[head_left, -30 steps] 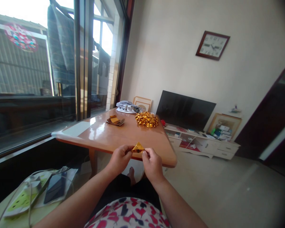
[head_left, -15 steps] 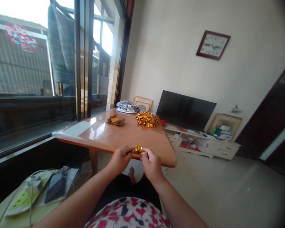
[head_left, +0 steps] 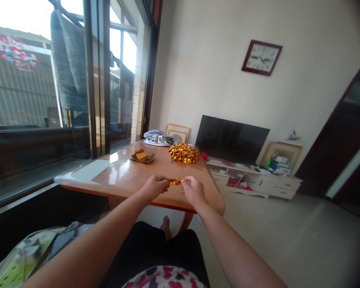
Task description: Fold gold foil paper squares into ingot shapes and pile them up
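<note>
Between my two hands stretches a small folded piece of shiny gold foil paper [head_left: 175, 182], held above the near edge of the brown table [head_left: 156, 176]. My left hand [head_left: 154, 188] pinches its left end, and my right hand [head_left: 193, 190] pinches its right end. Beyond them on the table rises a heap of folded gold foil pieces [head_left: 183, 153]. To its left lies a small stack of flat gold and brown paper sheets [head_left: 142, 156].
Folded grey and white cloth [head_left: 159, 137] sits at the table's far end. A white sheet [head_left: 91, 170] covers the left corner. Low at left are a green power strip [head_left: 30, 256] and cables. A television [head_left: 231, 140] stands on a white cabinet [head_left: 258, 182] beyond.
Both hands have moved slightly up and forward over the table edge. The gold foil, a raised peak before, now looks flatter and longer between them. The view has shifted a little.
</note>
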`<state>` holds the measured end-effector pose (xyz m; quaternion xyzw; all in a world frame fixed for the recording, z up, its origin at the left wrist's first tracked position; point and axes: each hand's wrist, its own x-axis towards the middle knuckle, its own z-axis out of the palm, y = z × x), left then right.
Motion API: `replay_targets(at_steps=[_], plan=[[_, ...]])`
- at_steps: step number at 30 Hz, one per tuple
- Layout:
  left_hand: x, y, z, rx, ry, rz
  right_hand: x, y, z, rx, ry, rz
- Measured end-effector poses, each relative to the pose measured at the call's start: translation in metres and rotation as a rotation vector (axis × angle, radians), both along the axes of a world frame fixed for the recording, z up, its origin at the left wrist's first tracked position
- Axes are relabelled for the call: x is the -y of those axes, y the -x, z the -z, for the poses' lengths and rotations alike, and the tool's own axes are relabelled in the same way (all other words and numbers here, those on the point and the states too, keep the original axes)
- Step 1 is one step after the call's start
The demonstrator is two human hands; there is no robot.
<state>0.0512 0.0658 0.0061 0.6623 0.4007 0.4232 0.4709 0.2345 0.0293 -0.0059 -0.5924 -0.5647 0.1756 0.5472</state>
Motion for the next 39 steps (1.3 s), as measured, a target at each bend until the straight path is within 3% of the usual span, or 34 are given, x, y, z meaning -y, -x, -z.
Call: replay_targets(at_steps=[12,18,24,28,34,39], plan=[[-0.066,-0.018,-0.014,-0.035,0.116,0.109,-0.054,-0.015,-0.018,-0.232,0.178,-0.041],[-0.091,-0.014,-0.023,-0.039,0.069,0.172,-0.092,-0.033,-0.022,-0.422,0.274,-0.038],[-0.131,-0.021,-0.007,0.041,0.116,0.197,-0.132,-0.047,-0.022,-0.593,0.407,-0.067],[-0.154,-0.037,-0.002,0.115,0.063,0.207,-0.152,-0.048,-0.021,-0.669,0.464,-0.101],[-0.171,-0.052,0.001,0.199,-0.025,0.258,-0.17,-0.042,-0.018,-0.708,0.471,-0.118],[-0.18,-0.05,0.017,0.251,0.036,0.197,-0.18,-0.037,-0.013,-0.672,0.441,-0.153]])
